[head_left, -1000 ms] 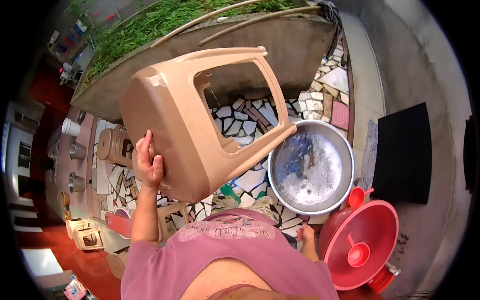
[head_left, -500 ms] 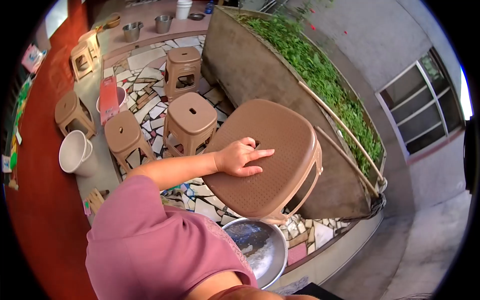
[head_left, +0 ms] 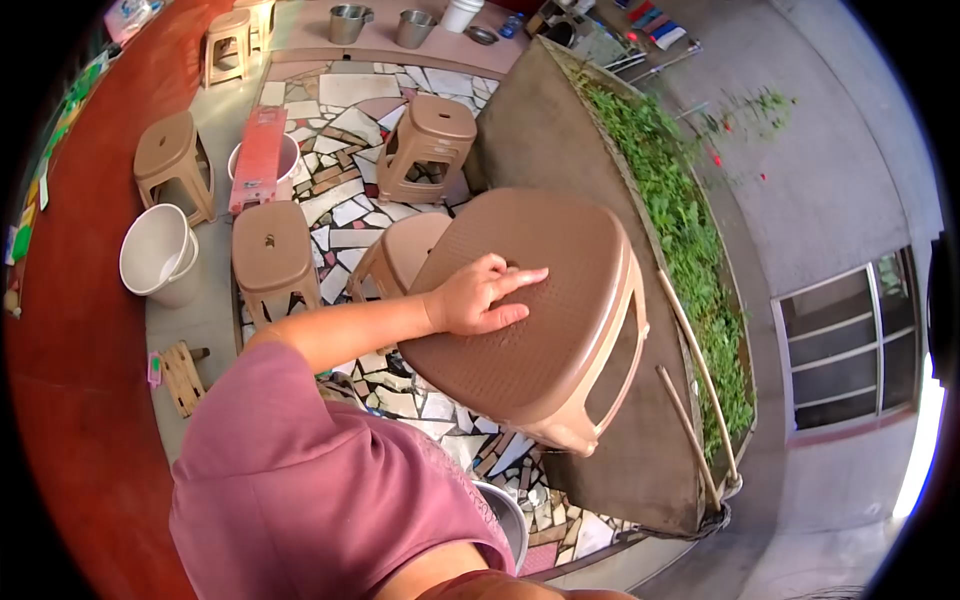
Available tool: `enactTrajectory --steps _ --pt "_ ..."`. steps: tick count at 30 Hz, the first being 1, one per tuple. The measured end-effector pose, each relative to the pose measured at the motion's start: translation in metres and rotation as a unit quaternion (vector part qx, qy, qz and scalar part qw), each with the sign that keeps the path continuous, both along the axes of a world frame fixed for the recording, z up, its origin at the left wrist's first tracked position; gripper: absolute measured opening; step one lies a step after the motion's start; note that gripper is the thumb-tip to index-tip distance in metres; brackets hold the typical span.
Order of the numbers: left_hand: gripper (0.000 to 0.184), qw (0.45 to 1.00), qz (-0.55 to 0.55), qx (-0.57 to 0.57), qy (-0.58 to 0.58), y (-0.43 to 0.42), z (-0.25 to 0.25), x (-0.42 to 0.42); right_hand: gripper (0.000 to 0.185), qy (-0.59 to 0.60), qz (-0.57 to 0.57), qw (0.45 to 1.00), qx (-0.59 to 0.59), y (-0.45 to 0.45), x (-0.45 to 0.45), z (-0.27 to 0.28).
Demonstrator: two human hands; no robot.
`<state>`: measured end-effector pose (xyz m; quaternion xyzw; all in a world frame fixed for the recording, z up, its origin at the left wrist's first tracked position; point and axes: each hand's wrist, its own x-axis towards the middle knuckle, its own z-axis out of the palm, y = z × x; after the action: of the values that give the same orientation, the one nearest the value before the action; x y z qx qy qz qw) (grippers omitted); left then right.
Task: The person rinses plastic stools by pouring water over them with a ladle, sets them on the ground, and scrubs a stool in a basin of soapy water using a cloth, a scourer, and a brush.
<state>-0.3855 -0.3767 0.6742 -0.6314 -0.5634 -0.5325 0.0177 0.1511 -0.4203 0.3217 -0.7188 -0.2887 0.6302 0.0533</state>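
Observation:
My left hand (head_left: 478,298) holds a brown plastic stool (head_left: 545,345) by its seat, off the floor. Some fingers are hooked into the seat's slot; the index finger and thumb lie along the top. The seat faces me and its legs point away, down to the right. Partly behind it stands another brown stool (head_left: 408,250). My right hand is not in view. Below the held stool, the rim of a metal basin (head_left: 515,520) shows beside my shirt.
Several stools stand around, one on the stone paving (head_left: 430,135). A white bucket (head_left: 162,262), a small wooden stool (head_left: 184,375) and a red board (head_left: 260,155) over a pail are at the left. A planter wall (head_left: 560,150) with two poles runs along the right.
The view has turned left, away from the basin. The stool, earlier tilted with its legs over the basin, now shows its seat top. My left hand has stayed on it.

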Motion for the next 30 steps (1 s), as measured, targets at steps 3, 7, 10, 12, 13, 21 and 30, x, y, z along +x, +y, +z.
enactTrajectory --steps 3,7,10,12,13,21,30 --pt "0.056 0.998 0.053 0.022 -0.027 -0.004 0.021 -0.069 0.024 -0.009 0.022 1.0 -0.01 0.015 -0.04 0.013" --pt "0.051 0.992 0.113 -0.028 -0.055 -0.011 0.049 -0.168 0.025 -0.01 0.043 0.999 -0.013 0.028 -0.093 0.03" --pt "0.048 0.983 0.17 0.064 -0.005 0.003 0.067 -0.244 0.027 -0.008 0.044 0.999 -0.014 0.037 -0.124 0.04" --pt "0.045 0.982 0.161 0.092 -0.032 0.017 0.079 -0.295 0.028 -0.01 0.044 0.999 -0.017 0.042 -0.141 0.048" --pt "0.043 0.984 0.136 0.083 -0.076 0.022 0.082 -0.316 0.028 -0.011 0.042 0.999 -0.022 0.045 -0.15 0.049" --pt "0.043 0.926 0.359 0.072 0.092 0.017 0.105 -0.418 0.033 -0.01 0.033 0.997 -0.071 0.087 -0.194 0.033" --pt "0.046 0.891 0.437 -0.054 0.111 0.007 0.018 -0.518 0.038 0.065 -0.089 0.976 -0.19 0.17 -0.264 -0.021"
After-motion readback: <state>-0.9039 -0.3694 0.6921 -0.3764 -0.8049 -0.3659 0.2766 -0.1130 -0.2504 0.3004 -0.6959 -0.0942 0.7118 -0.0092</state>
